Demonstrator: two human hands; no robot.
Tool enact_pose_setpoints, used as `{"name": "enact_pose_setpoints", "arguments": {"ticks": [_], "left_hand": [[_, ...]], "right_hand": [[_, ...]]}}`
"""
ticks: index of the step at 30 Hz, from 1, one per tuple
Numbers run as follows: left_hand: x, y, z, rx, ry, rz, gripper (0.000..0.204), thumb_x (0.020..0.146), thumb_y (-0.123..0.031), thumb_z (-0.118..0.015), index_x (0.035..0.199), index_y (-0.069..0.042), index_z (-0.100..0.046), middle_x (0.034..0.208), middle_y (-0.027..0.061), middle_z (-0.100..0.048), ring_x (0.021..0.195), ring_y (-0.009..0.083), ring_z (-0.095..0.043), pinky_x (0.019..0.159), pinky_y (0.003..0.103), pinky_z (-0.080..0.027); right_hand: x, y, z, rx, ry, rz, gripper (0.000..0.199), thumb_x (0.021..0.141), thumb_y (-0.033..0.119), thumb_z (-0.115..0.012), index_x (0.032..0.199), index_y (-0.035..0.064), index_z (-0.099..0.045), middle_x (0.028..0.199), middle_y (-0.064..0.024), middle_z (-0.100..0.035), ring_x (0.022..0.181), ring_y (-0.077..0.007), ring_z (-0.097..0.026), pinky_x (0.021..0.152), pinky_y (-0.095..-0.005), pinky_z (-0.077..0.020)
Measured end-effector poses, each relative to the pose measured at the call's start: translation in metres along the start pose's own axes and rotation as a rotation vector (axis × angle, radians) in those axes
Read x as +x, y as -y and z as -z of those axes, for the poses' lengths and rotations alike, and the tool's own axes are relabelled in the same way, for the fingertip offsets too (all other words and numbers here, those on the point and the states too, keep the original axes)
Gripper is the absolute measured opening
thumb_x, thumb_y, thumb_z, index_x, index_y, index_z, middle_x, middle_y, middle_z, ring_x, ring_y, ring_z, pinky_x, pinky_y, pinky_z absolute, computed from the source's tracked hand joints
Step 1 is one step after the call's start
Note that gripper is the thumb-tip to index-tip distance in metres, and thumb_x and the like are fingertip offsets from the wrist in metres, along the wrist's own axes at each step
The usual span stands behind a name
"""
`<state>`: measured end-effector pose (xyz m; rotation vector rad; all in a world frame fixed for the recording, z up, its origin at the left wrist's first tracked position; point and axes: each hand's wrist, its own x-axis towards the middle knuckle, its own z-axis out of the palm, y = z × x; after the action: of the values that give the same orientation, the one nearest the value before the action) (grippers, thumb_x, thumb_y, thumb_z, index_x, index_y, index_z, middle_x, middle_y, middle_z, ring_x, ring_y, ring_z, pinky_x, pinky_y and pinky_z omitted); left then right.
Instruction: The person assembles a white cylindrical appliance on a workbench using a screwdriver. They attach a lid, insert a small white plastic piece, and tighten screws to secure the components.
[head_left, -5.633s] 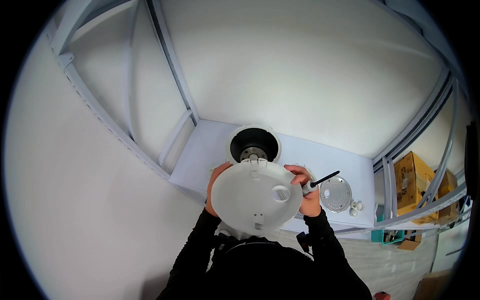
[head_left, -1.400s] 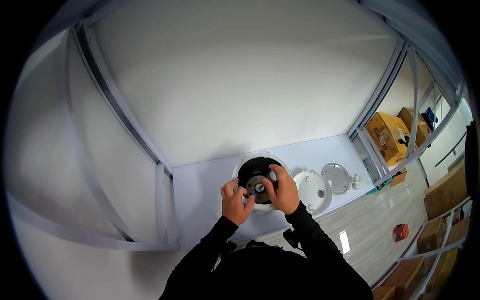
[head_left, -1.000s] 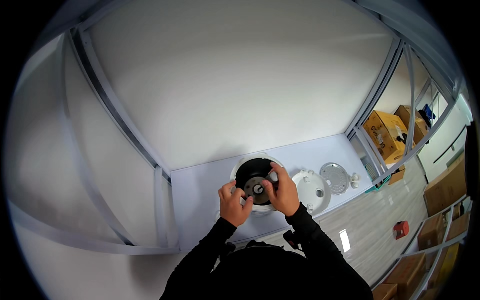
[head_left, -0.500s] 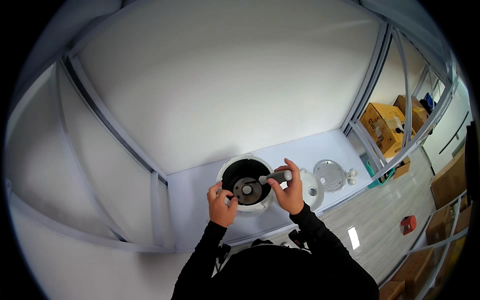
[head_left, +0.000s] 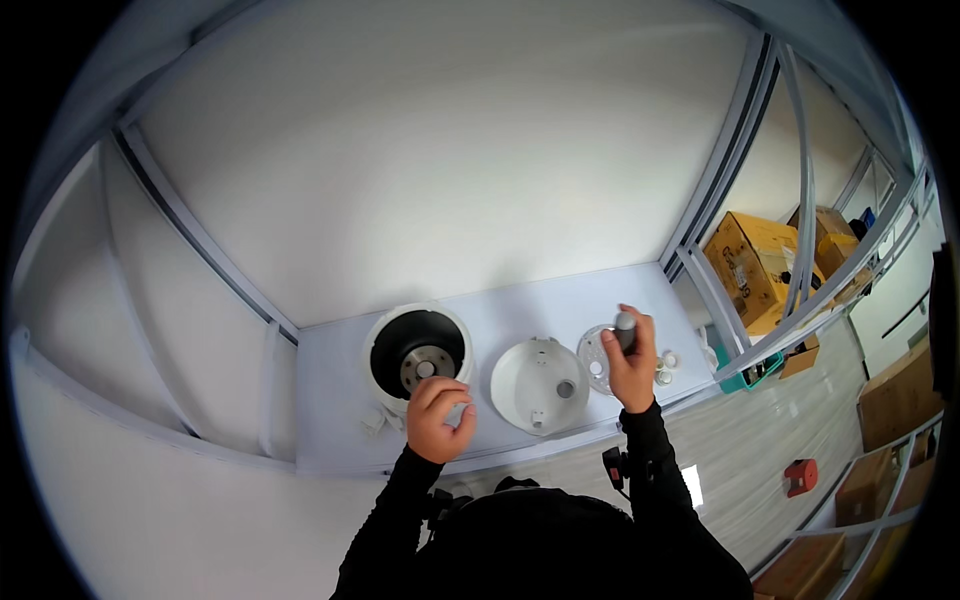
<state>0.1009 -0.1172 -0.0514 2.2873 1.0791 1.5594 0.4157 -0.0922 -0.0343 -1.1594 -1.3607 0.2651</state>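
A white rice cooker body (head_left: 404, 329) with a dark inner wall stands on the left part of the table. At its bottom shows a round grey heating plate (head_left: 408, 369) with a light knob in the middle. My left hand (head_left: 438, 420) is at the cooker's near rim, fingers curled in a pinch; whatever they hold, if anything, is hidden. My right hand (head_left: 632, 370) grips the grey handle of a screwdriver (head_left: 626, 335), held over a perforated silver disc (head_left: 590, 350). Between the hands lies a round white lid (head_left: 525, 385) with a dark hole.
Small white round parts (head_left: 667, 367) sit at the table's right end. Something white and crumpled (head_left: 373, 421) lies by the cooker. Grey frame posts (head_left: 720, 160) bound the white table (head_left: 325, 400). Right of it are yellow boxes (head_left: 750, 270), a teal crate (head_left: 735, 380) and a red object (head_left: 800, 477) on the floor.
My right hand has lifted the screwdriver out of the cooker and carried it right, over the silver disc. My left hand stays by the cooker's rim. The whole view has shifted.
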Motion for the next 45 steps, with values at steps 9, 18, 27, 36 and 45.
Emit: {"name": "enact_pose_setpoints", "arguments": {"ticks": [9, 18, 27, 36, 45], "left_hand": [[-0.028, -0.027, -0.079, 0.142, 0.075, 0.065, 0.014, 0.073, -0.006, -0.069, 0.087, -0.009, -0.068, 0.093, 0.0046, -0.067, 0.09, 0.0275, -0.063, 0.079, 0.042, -0.049], [-0.083, 0.005, -0.121, 0.22, 0.363, 0.313, 0.029, 0.073, 0.0, -0.063, 0.1, -0.006, -0.069, 0.122, 0.0141, -0.062, 0.113, 0.0369, -0.058, 0.093, 0.046, -0.05], [-0.099, 0.011, -0.137, 0.384, 0.278, 0.317, 0.031, 0.071, 0.005, -0.064, 0.099, -0.007, -0.068, 0.142, 0.0203, -0.049, 0.133, 0.0418, -0.045, 0.105, 0.047, -0.045], [-0.088, 0.009, -0.127, 0.129, 0.198, 0.426, 0.028, 0.074, 0.002, -0.071, 0.099, -0.008, -0.066, 0.139, 0.0188, -0.052, 0.129, 0.0423, -0.051, 0.103, 0.046, -0.047], [-0.019, -0.046, -0.084, 0.141, -0.128, 0.204, 0.077, 0.073, -0.01, -0.084, 0.14, -0.004, -0.048, 0.143, 0.0218, -0.049, 0.132, 0.0404, -0.05, 0.107, 0.048, -0.044]], "right_hand": [[-0.05, -0.104, 0.037, -0.229, 0.426, -0.093, 0.042, 0.075, 0.001, -0.068, 0.116, 0.0045, -0.061, 0.105, -0.0184, -0.063, 0.095, -0.0397, -0.062, 0.082, -0.0433, -0.0513], [-0.072, -0.141, 0.046, -0.293, 0.744, -0.168, 0.05, 0.076, 0.01, -0.069, 0.126, 0.0153, -0.064, 0.098, -0.0176, -0.062, 0.095, -0.0393, -0.063, 0.083, -0.0473, -0.0523], [-0.083, -0.162, 0.032, -0.127, 0.85, -0.199, 0.052, 0.077, 0.013, -0.071, 0.128, 0.0112, -0.062, 0.115, -0.0196, -0.067, 0.105, -0.0399, -0.064, 0.089, -0.0454, -0.0526], [-0.064, -0.139, 0.037, -0.085, 0.667, -0.167, 0.034, 0.075, 0.006, -0.071, 0.108, 0.0043, -0.065, 0.1, -0.0198, -0.069, 0.095, -0.0414, -0.066, 0.081, -0.0446, -0.0537], [0.009, -0.073, 0.078, 0.217, 0.806, -0.05, 0.026, 0.071, -0.005, -0.071, 0.093, 0.0031, -0.061, 0.089, -0.0099, -0.064, 0.084, -0.0245, -0.061, 0.081, -0.0331, -0.049]]}}
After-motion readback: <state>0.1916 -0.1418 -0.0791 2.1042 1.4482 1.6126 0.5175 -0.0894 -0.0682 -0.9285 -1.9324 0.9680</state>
